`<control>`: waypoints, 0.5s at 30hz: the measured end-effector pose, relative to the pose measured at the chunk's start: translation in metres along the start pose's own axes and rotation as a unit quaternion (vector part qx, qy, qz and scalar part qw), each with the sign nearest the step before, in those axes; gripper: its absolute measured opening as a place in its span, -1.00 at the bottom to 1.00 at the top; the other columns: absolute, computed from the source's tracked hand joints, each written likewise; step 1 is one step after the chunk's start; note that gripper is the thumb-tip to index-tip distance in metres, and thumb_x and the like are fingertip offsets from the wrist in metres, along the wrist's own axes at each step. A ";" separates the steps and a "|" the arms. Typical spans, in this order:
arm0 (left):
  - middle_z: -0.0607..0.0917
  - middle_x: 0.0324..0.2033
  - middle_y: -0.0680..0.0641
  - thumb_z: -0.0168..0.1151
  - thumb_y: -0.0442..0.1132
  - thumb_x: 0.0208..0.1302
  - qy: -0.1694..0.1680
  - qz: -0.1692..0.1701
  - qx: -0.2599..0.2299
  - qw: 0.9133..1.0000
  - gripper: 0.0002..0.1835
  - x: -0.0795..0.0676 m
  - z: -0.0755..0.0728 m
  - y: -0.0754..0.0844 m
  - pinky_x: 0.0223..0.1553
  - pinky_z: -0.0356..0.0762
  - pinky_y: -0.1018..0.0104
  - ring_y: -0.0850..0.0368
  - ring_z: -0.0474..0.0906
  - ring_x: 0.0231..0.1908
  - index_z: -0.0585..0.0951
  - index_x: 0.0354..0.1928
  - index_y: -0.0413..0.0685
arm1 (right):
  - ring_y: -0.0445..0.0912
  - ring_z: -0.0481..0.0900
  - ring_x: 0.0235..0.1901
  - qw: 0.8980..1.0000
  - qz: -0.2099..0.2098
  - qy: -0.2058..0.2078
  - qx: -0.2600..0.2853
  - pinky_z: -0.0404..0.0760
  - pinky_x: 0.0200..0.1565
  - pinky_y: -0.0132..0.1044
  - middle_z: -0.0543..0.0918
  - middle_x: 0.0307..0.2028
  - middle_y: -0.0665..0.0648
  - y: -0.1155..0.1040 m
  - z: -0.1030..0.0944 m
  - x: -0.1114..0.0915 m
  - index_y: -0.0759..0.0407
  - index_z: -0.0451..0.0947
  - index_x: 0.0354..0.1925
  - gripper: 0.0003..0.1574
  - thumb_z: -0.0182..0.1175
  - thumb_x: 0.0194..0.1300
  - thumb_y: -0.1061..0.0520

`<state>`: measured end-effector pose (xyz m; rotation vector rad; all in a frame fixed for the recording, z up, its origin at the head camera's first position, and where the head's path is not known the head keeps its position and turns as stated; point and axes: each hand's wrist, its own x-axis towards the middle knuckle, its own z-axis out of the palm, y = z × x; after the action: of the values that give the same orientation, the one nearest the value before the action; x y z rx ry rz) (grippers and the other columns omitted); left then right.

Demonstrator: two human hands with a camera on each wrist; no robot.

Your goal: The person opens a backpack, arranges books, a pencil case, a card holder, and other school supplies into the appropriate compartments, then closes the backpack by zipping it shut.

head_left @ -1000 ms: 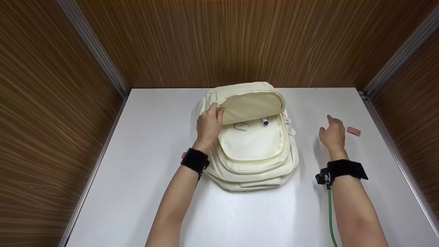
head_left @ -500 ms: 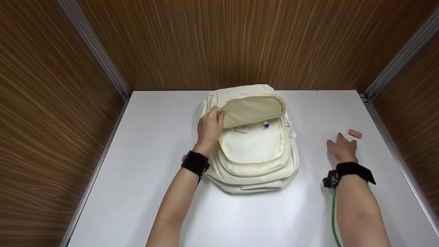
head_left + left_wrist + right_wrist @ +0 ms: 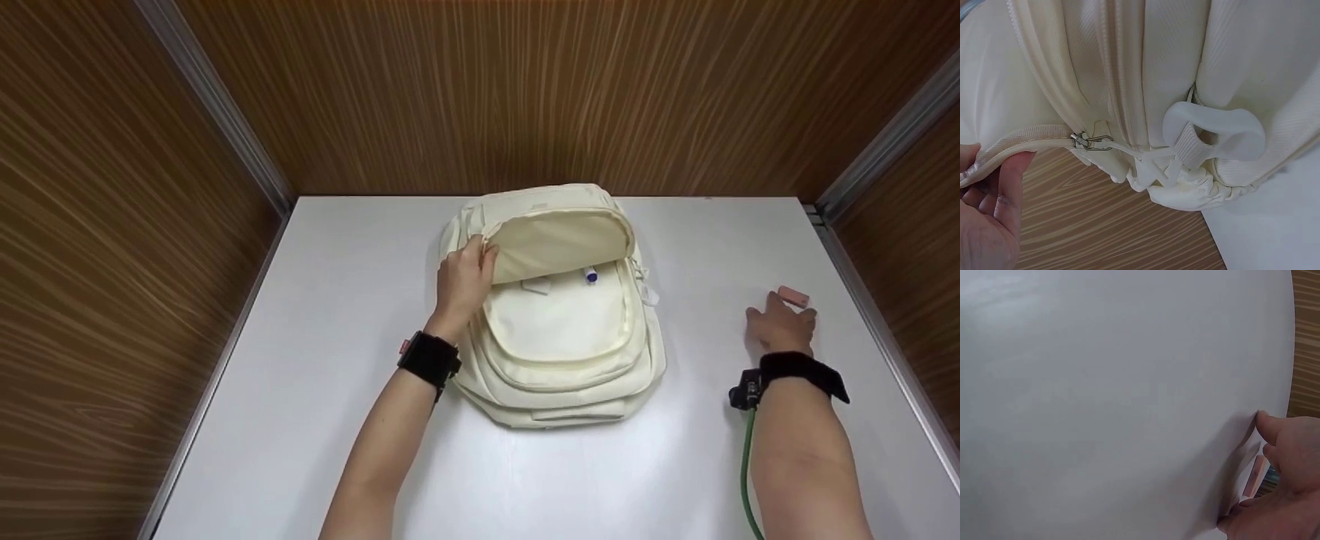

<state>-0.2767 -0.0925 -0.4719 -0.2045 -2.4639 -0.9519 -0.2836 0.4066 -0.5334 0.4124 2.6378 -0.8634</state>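
Note:
A cream backpack (image 3: 559, 322) lies on the white table, its front pocket unzipped and the flap (image 3: 562, 238) raised. My left hand (image 3: 461, 286) pinches the flap's left edge between thumb and fingers; in the left wrist view a metal zipper pull (image 3: 1095, 142) hangs just beside it. Inside the pocket mouth a white marker with a blue cap end (image 3: 590, 275) pokes out from below the flap. Over at the right, my right hand (image 3: 784, 330) has its fingers spread at the near side of a small pink rectangular block (image 3: 794, 297), which also shows between thumb and fingers in the right wrist view.
Wood-grain panels (image 3: 487, 97) with metal edge strips enclose the table (image 3: 337, 300) at the back and sides. A green cable (image 3: 748, 472) runs from the right wrist strap. White plastic hardware (image 3: 1213, 135) hangs on the bag's side.
My right hand has moved right and nearer, then up to the pink block. The left hand keeps holding the flap up. The whole view has shifted slightly.

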 end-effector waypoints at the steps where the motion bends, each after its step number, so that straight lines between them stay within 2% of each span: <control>1: 0.54 -0.65 -0.12 0.17 -0.13 0.42 -0.002 -0.002 0.000 1.000 -0.74 -0.001 0.000 0.000 -0.55 0.47 0.00 -0.08 0.50 -0.61 0.52 -0.35 -0.19 | 0.61 -0.58 0.29 1.000 -0.001 -0.001 -0.002 -0.25 0.24 0.47 -0.59 0.23 0.81 0.002 -0.001 0.000 0.44 -0.38 0.46 -0.17 -0.33 0.53 -0.02; 8: 0.49 -0.69 -0.10 0.18 -0.13 0.42 0.001 0.004 0.000 1.000 -0.73 -0.002 0.001 0.000 -0.57 0.45 0.01 -0.05 0.46 -0.62 0.50 -0.37 -0.19 | 0.59 -0.50 0.32 1.000 -0.019 -0.002 0.005 -0.18 0.26 0.43 -0.51 0.29 0.77 0.008 -0.004 -0.002 0.44 -0.35 0.47 -0.24 -0.42 0.52 0.06; 13: 0.47 -0.70 -0.10 0.19 -0.14 0.41 0.006 0.006 -0.001 1.000 -0.72 -0.002 0.001 -0.001 -0.56 0.44 0.00 -0.05 0.44 -0.63 0.49 -0.39 -0.18 | 0.67 -0.36 0.28 1.000 -0.005 0.014 0.020 -0.13 0.21 0.48 -0.47 0.31 0.75 0.003 0.001 -0.007 0.35 -0.28 0.50 -0.27 -0.40 0.51 0.09; 15: 0.48 -0.69 -0.12 0.19 -0.14 0.40 0.007 0.003 0.000 1.000 -0.73 -0.002 0.002 -0.001 -0.55 0.45 -0.01 -0.08 0.46 -0.62 0.48 -0.40 -0.18 | 0.67 -0.32 0.28 0.999 0.003 0.022 0.033 -0.21 0.20 0.51 -0.43 0.32 0.75 0.000 0.005 -0.009 0.36 -0.25 0.50 -0.27 -0.38 0.51 0.12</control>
<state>-0.2764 -0.0919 -0.4745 -0.2053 -2.4494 -0.9476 -0.2746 0.4016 -0.5335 0.4605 2.6525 -0.9521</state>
